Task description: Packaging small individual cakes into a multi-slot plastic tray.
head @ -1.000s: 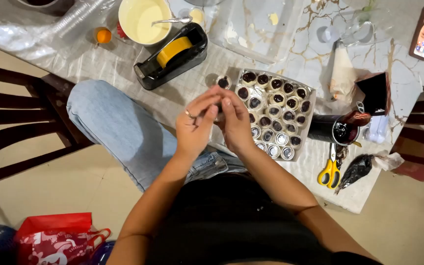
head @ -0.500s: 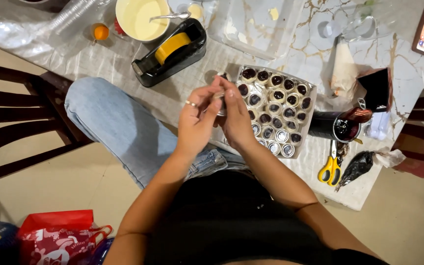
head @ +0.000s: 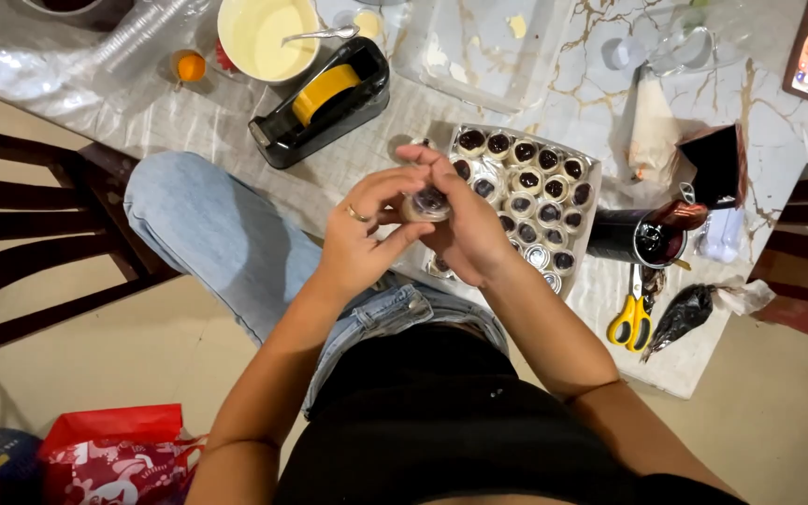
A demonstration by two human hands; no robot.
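Both hands have drifted a little toward the person's body and turned, so the small dessert cup (head: 425, 204) now shows between them instead of being hidden behind the fingers. The left hand (head: 362, 234) has its grip closed on the cup from the side, thumb underneath, ring finger above. The right hand (head: 465, 224) closes over the top, fingers pressing at the rim; it looks as if a clear lid is being seated, though the view is too small to be sure. The cup is held in the air, just above the near edge of the tray of filled cups (head: 526, 201) on the desk (head: 554, 84). Doing this well likely means keeping the cup level and pressing evenly around the rim. Further out sit a tape dispenser (head: 322, 101), a bowl of cream (head: 268, 36) and yellow scissors (head: 630, 323).
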